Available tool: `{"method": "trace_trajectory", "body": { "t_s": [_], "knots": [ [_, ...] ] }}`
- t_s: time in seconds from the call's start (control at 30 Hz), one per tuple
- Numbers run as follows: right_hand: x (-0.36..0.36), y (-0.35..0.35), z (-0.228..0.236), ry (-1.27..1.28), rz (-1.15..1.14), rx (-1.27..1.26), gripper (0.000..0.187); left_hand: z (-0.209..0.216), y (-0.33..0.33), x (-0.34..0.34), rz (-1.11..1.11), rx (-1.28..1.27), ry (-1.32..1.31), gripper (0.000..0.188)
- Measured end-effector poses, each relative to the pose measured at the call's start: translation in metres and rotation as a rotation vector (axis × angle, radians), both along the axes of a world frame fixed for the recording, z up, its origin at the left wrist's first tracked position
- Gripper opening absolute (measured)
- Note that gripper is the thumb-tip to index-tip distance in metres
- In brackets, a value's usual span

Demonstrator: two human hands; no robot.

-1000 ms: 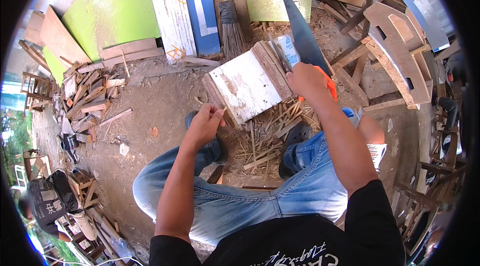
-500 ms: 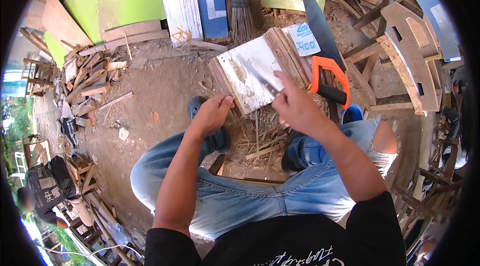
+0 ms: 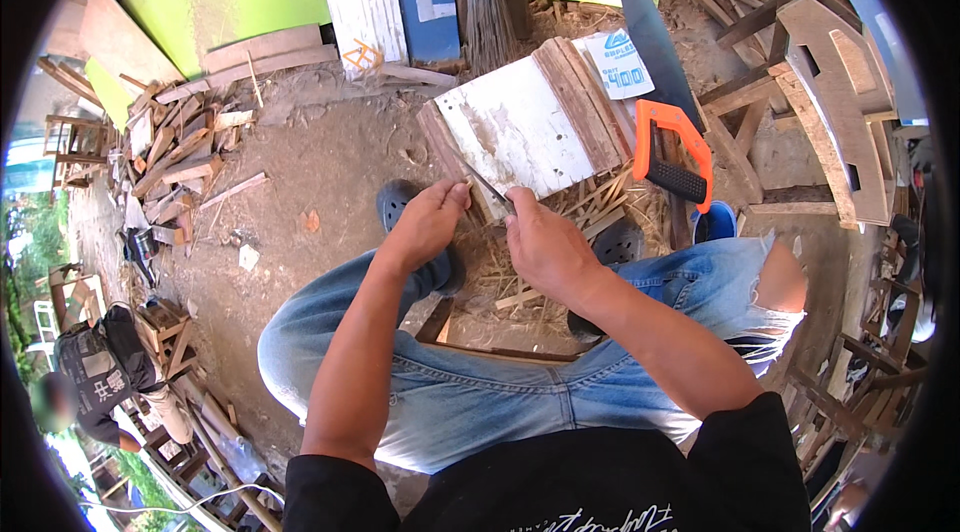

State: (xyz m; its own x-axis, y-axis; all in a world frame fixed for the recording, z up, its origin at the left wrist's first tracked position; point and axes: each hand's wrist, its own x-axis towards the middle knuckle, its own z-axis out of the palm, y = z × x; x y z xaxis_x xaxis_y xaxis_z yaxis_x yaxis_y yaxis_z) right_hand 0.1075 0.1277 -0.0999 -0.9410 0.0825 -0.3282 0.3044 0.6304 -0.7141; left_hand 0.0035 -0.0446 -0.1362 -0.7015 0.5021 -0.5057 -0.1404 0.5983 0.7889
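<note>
My right hand is closed round the handle of a knife. The knife's thin dark blade points up and left, over the near left edge of a wooden block. My left hand is pinched shut at that same edge, close to the blade. What its fingers hold is hidden or too small to name. The block has a worn white top with brown wooden strips along its sides. A handsaw with an orange and black handle leans at its right. Beside the saw, a white printed sheet lies on the block.
Wood shavings and thin sticks lie between my feet. Scrap wood is heaped at the left. A broom and painted boards stand at the back. Wooden frames crowd the right. Another person bends at the far left.
My right hand has come left and down, bringing the knife from above the white top to the near left edge beside my left hand. My left hand stays nearly in place.
</note>
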Motion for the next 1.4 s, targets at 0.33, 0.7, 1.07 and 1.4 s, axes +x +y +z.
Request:
{"method": "trace_trajectory", "body": {
  "t_s": [0.33,0.7,1.07,1.4],
  "knots": [
    [0.001,0.002,-0.007,-0.006,0.057,0.045,0.025,-0.008,0.001,0.002,0.048,0.050,-0.044,0.033],
    [-0.001,0.002,-0.005,-0.024,0.080,0.055,0.024,0.003,0.005,0.003,0.078,0.036,-0.085,0.032],
    [-0.001,0.001,-0.006,-0.016,0.086,0.066,0.023,-0.007,0.002,0.003,0.076,0.044,-0.048,0.033],
    [-0.001,0.001,-0.006,-0.031,0.083,0.084,0.024,0.002,0.005,0.003,0.068,0.038,-0.048,0.032]
  ]
}}
